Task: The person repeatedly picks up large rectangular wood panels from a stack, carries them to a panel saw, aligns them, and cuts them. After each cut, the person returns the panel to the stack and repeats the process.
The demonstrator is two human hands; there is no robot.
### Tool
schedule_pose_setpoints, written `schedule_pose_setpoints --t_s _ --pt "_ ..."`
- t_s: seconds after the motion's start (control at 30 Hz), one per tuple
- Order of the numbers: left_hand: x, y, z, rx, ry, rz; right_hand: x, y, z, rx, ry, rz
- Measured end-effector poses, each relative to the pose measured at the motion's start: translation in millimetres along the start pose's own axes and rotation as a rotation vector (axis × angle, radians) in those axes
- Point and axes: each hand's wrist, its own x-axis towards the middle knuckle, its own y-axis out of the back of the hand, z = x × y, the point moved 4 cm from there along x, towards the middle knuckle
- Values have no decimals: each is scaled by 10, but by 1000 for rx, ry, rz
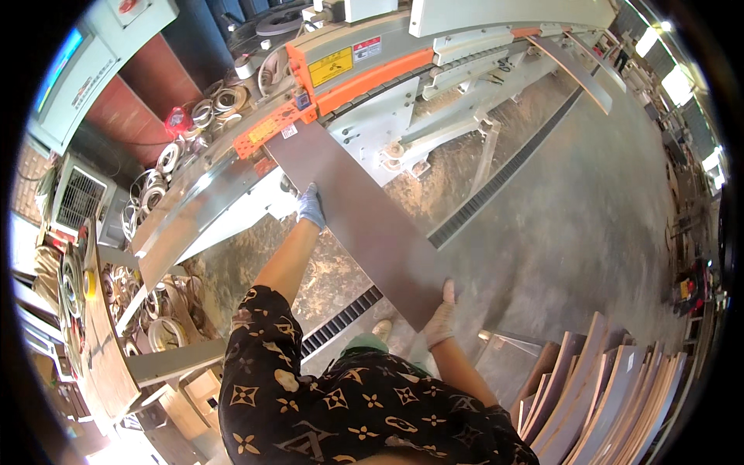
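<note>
A long dark brown board stretches diagonally away from me, with a small white label near its far end. That far end meets the orange guard of a long machine. My left hand, in a pale blue glove, grips the board's left edge about a third of the way down. At the near right corner my right hand, in a pale glove, is closed on the board with the thumb on top. The fingers beneath the board are hidden from both sides.
The grey and orange machine runs off to the far right, where another board juts out. Several upright boards stand at the lower right. Rolls of edge banding lie at the left. A slotted floor channel crosses the floor.
</note>
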Motion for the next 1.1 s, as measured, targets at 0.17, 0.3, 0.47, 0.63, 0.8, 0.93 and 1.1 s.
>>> schedule_pose_setpoints --t_s 0.17,0.3,0.47,0.63,0.8,0.93,1.1 --pt "448 -526 -330 158 24 -215 53 -155 -571 -95 104 18" --pt "502 -865 118 255 91 -249 423 -178 -816 -518 336 66" --pt "-698 -1499 -25 497 -120 99 -1388 122 -2282 -1197 1076 466" --pt "-1842 -1779 -640 514 -360 -242 -3660 3274 -3575 -1043 1325 1839" --pt "-2502 -2204 -1717 613 -30 -468 -5449 4689 -3503 -500 260 2553" --pt "-3602 -2719 -2813 707 155 -889 -6013 6060 -3069 222 892 1680" --pt "-5223 -3087 -4134 435 656 -1458 -5761 5418 -2216 410 1129 918"
